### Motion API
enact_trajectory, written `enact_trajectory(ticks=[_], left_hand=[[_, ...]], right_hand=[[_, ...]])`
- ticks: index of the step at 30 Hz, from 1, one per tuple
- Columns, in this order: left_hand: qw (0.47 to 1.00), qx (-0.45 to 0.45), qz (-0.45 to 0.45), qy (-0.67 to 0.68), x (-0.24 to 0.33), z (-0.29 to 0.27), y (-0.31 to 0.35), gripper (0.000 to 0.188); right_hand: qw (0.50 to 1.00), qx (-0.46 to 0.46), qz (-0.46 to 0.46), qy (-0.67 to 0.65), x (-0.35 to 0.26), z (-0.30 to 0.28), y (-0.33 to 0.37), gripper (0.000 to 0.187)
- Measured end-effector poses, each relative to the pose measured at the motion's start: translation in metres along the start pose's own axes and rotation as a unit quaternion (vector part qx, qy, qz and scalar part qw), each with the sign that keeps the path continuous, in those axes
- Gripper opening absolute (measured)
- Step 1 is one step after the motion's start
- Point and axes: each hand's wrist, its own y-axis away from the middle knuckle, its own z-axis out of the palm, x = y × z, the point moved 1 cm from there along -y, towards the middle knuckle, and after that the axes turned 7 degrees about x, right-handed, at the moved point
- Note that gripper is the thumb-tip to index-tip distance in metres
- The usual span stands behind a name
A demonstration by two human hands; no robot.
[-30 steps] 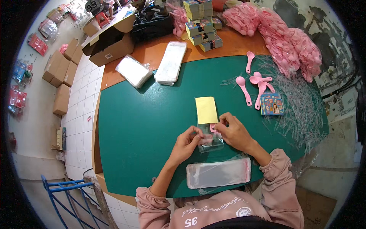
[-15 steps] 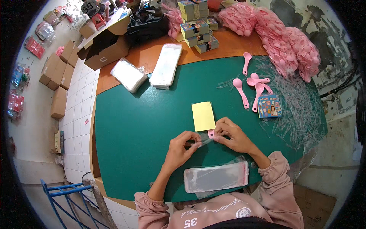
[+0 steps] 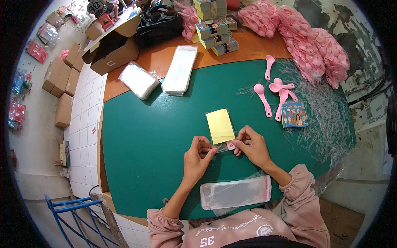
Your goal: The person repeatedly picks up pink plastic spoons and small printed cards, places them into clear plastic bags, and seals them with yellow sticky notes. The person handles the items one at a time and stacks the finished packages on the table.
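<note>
Clear film (image 3: pixel 223 147) at the yellow card's (image 3: pixel 221 125) 6 o'clock had shortened, suggesting folding; left hand (image 3: pixel 196 159) and right hand (image 3: pixel 254 149) held its edges, fingertips pinched together.

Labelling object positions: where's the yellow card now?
Head view, slightly right of centre: the yellow card is over the green tabletop, just beyond the left hand and right hand, a pink handle end at its near edge.

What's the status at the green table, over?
Left hand, right hand: both pinching clear packet. Yellow card face-on, pink handle end at its near edge. Stacked clear bags nearby, touching neither hand.
</note>
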Motion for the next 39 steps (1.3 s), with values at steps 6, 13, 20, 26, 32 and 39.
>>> enact_trajectory(ticks=[6, 13, 20, 26, 32, 39], left_hand=[[0.997, -0.046, 0.029, -0.055, -0.001, -0.004, -0.002, 0.02], [0.981, 0.053, 0.112, -0.152, 0.005, -0.086, -0.016, 0.041], [0.725, 0.338, 0.088, -0.594, -0.028, -0.241, 0.0, 0.036], [0.909, 0.076, 0.239, -0.332, 0.048, -0.078, 0.005, 0.023], [0.873, -0.259, 0.312, -0.27, 0.035, 0.043, 0.053, 0.023], [0.891, -0.291, 0.261, -0.233, 0.024, 0.047, 0.046, 0.028]], right_hand=[[1.0, 0.002, 0.014, -0.012, -0.008, 0.005, 0.002, 0.014], [0.827, 0.167, -0.286, 0.454, -0.027, -0.035, -0.033, 0.031], [0.686, 0.218, -0.2, 0.665, -0.024, -0.068, -0.044, 0.02], [0.674, 0.299, -0.251, 0.627, -0.046, -0.092, -0.035, 0.016], [0.756, 0.339, -0.339, 0.446, -0.091, -0.091, 0.004, 0.013], [0.868, 0.32, -0.31, 0.22, -0.089, -0.089, 0.035, 0.01]])
